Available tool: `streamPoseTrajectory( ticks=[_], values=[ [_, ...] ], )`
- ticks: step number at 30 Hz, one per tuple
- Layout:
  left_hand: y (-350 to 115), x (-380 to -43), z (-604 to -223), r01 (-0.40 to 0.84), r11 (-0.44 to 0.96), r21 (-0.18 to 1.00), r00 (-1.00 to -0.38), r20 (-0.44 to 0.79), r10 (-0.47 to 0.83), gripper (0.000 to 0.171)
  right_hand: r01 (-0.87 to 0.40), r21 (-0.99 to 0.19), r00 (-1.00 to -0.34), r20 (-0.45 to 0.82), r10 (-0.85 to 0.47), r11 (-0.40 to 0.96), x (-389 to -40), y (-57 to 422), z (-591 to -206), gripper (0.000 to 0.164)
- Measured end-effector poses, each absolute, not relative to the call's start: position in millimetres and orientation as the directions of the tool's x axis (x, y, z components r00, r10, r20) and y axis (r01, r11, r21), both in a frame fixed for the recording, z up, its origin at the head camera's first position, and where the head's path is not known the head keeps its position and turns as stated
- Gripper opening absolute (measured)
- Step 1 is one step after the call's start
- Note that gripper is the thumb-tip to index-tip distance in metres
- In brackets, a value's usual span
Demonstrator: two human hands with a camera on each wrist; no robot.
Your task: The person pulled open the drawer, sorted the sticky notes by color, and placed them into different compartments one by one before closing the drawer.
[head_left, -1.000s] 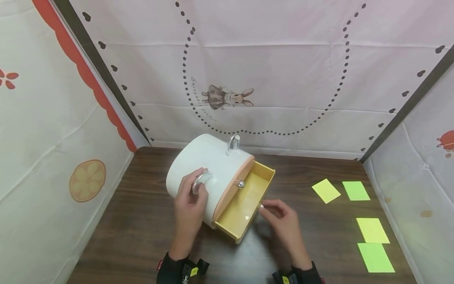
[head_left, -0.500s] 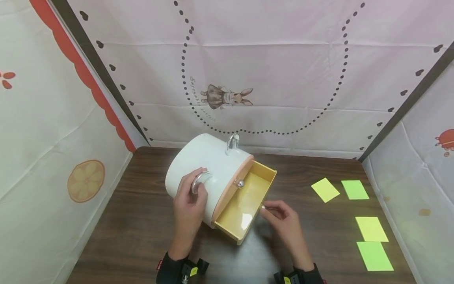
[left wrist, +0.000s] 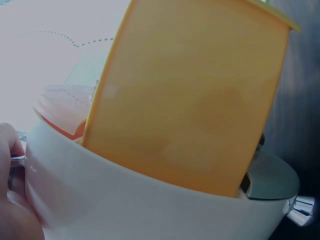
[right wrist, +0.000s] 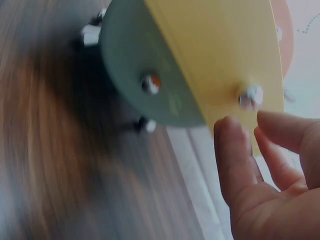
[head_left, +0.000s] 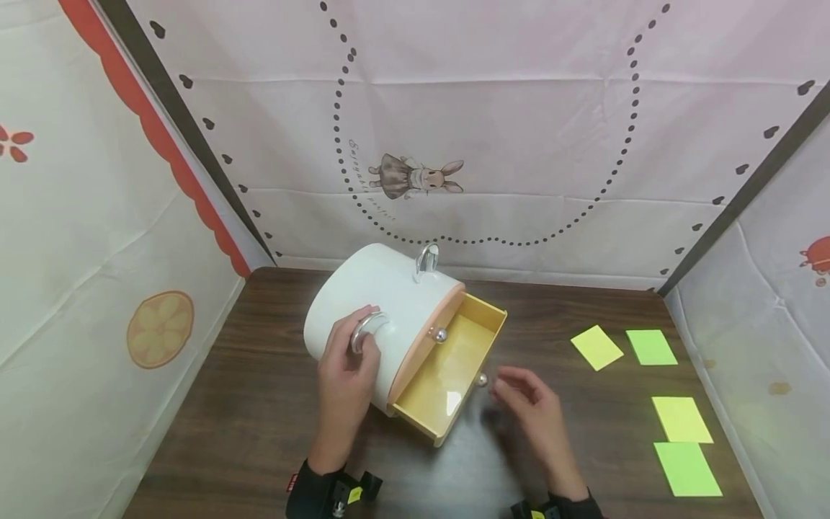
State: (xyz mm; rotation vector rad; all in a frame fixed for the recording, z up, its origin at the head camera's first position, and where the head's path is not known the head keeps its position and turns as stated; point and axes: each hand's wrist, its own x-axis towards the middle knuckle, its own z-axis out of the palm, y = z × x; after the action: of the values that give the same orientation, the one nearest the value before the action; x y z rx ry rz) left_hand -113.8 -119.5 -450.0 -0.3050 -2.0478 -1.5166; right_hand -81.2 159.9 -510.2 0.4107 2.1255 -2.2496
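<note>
A white rounded drawer box [head_left: 363, 288] lies across the middle of the table in the head view. Its yellow drawer [head_left: 454, 360] is pulled out toward the front right, and I see nothing inside it. My left hand [head_left: 345, 371] grips the silver curved handle [head_left: 364, 330] on the box's side. Just off the drawer's round silver knob [head_left: 481, 379] is my right hand [head_left: 534, 418], its fingers loosely bent around nothing. The right wrist view shows a small gap between these fingertips and the knob [right wrist: 251, 96].
A green drawer front [right wrist: 165, 95] and a pink one [right wrist: 283, 30] flank the yellow drawer, both pushed in. A second silver loop [head_left: 426, 261] rises from the box. Several yellow and green sticky notes [head_left: 682, 420] lie at the table's right. Printed cloth walls surround the table.
My right hand has let go of the yellow drawer's knob and moved a little right. The drawer has come out slightly further. My left hand stays on the handle.
</note>
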Motion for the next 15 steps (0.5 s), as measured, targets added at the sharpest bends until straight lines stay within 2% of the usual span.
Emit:
streamPoseTrajectory(
  ticks=[5, 8, 12, 15],
  values=[
    [-120.4, -114.1, -450.4, 0.499, 0.329, 0.802, -0.811, 0.566, -0.15, 0.046, 0.243, -0.97, -0.941, -0.229, 0.248, 0.027, -79.4, 195.8, -514.5, 0.036],
    [-120.8, -114.5, -450.1, 0.502, 0.326, 0.801, -0.809, 0.568, -0.151, 0.046, 0.291, -0.933, -0.929, -0.223, 0.294, 0.212, -77.8, 226.6, -515.3, 0.038],
    [-120.7, -114.4, -449.6, 0.508, 0.323, 0.799, -0.808, 0.572, -0.144, 0.046, 0.312, -0.832, -0.923, -0.149, 0.356, 0.46, -70.8, 273.4, -516.6, 0.039],
    [-120.2, -114.2, -449.9, 0.504, 0.33, 0.798, -0.811, 0.569, -0.138, 0.045, 0.331, -0.764, -0.906, -0.093, 0.414, 0.553, -64.6, 308.9, -519.1, 0.041]
  ],
)
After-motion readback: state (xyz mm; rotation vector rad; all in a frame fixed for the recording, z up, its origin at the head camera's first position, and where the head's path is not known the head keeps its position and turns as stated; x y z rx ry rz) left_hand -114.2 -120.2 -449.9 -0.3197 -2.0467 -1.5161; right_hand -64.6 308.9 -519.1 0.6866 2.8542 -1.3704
